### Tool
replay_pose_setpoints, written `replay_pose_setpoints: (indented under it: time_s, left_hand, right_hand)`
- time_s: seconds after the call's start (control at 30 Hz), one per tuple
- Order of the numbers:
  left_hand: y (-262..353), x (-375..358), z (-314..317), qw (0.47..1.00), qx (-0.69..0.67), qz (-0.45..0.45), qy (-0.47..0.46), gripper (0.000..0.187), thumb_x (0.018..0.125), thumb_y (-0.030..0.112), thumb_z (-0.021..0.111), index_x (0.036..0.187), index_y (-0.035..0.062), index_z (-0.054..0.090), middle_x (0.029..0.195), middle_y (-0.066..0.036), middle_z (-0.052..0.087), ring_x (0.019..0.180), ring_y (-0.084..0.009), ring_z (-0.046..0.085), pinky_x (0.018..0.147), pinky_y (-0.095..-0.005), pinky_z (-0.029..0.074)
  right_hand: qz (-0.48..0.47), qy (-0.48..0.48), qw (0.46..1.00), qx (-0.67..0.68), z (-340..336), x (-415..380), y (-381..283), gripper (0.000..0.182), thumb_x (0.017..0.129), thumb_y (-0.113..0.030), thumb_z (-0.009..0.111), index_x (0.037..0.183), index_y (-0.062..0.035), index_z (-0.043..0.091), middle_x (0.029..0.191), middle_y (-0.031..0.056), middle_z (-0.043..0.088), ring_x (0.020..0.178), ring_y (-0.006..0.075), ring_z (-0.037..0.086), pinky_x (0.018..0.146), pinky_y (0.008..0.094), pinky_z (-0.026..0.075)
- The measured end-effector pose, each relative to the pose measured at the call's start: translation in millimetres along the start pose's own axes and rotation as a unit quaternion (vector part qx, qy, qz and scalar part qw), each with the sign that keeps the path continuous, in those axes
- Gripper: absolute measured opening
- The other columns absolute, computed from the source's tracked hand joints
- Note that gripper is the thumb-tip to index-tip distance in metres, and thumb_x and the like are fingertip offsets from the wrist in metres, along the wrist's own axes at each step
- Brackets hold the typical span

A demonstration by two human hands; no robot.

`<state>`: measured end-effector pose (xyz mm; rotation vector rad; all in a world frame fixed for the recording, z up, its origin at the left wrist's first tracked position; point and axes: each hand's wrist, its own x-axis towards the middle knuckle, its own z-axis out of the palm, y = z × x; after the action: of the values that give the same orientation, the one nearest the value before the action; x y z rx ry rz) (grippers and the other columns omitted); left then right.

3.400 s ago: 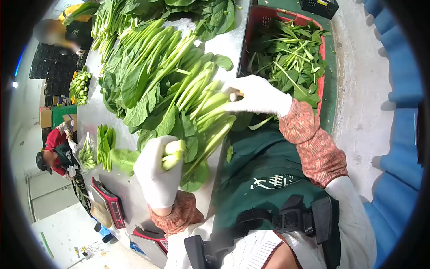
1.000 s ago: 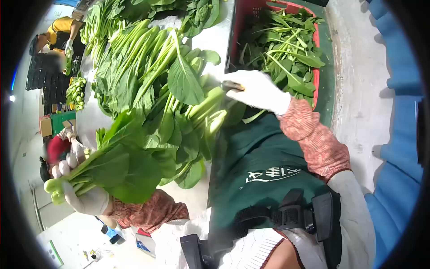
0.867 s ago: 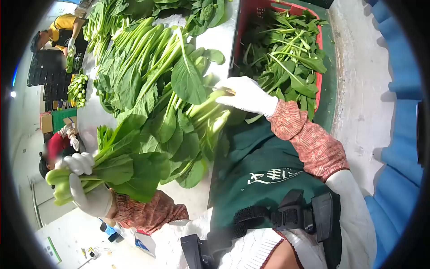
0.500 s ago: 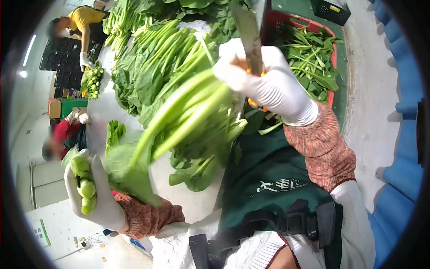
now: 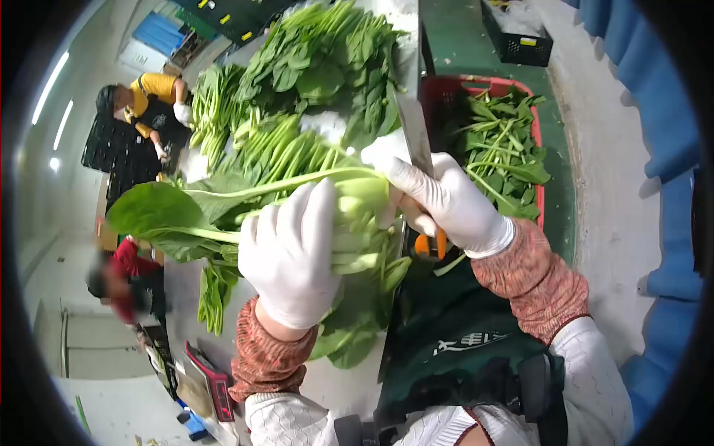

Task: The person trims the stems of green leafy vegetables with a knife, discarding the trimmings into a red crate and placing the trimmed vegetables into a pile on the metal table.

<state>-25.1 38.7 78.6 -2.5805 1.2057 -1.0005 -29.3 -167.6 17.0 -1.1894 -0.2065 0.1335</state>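
Observation:
My left hand (image 5: 290, 245), in a white glove, is wrapped around a bunch of leafy greens (image 5: 357, 192). The stem ends face right, and a broad leaf (image 5: 152, 210) sticks out to the left. My gloved right hand (image 5: 457, 204) is closed on a knife (image 5: 414, 134) whose blade points up and whose orange handle shows below the fingers. Its fingertips are beside the cut stem ends; whether they press on them is hard to tell. Further greens (image 5: 282, 152) lie in heaps on the metal table behind the bunch.
To the right stands a red crate (image 5: 537, 149) holding loose leaves and stems. A black crate (image 5: 517, 41) is beyond it. Two people work across the table, one in a yellow shirt (image 5: 158, 87), one in red (image 5: 128, 260). A red-edged device (image 5: 216, 383) sits at the lower left.
My left hand has come from the lower left, where it held stem ends, to close around the bunch. The bunch was hanging from my right hand; now it lies level between both hands.

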Motion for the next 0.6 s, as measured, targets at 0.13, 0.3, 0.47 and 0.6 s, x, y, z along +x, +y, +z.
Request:
replay_pose_setpoints:
  time_s: [0.13,0.3,0.47,0.6]
  left_hand:
    - [-9,19,-2,0.967,-0.227,-0.105,-0.040,0.045,0.065,0.017,0.082,0.105,0.0054,0.066,0.092,-0.011,0.068,0.080,-0.0302,0.064,0.073,-0.0372,0.050]
    - [-2,33,-6,0.894,-0.386,-0.200,-0.105,0.036,0.067,0.009,0.082,0.099,0.0008,0.068,0.084,-0.011,0.069,0.072,-0.0213,0.068,0.069,-0.0299,0.054]
    - [3,40,-10,0.850,-0.452,-0.232,-0.136,0.032,0.069,0.005,0.079,0.098,-0.0013,0.068,0.080,-0.002,0.067,0.070,-0.0052,0.060,0.067,-0.0223,0.051]
    - [4,40,-6,0.830,-0.479,-0.243,-0.150,0.030,0.069,0.004,0.079,0.097,-0.0007,0.068,0.078,-0.001,0.066,0.070,-0.0040,0.058,0.066,-0.0211,0.050]
  right_hand:
    - [-0.281,0.174,0.872,-0.362,-19,1,27,0.021,0.086,-0.009,0.068,0.106,-0.0063,0.064,0.081,0.0139,0.067,0.063,0.0296,0.067,0.057,0.0347,0.053]
    - [-0.310,0.178,0.806,-0.471,-19,-11,15,0.038,0.079,-0.004,0.067,0.117,-0.0074,0.059,0.084,0.0099,0.068,0.068,0.0282,0.068,0.058,0.0360,0.053]
    - [-0.322,0.164,0.787,-0.500,-21,-15,6,0.049,0.077,-0.005,0.067,0.124,-0.0049,0.055,0.083,0.0078,0.068,0.068,0.0266,0.068,0.057,0.0360,0.052]
    - [-0.295,0.191,0.764,-0.541,-27,-16,11,0.046,0.082,-0.011,0.064,0.127,-0.0034,0.054,0.077,0.0095,0.067,0.063,0.0271,0.066,0.056,0.0375,0.052]
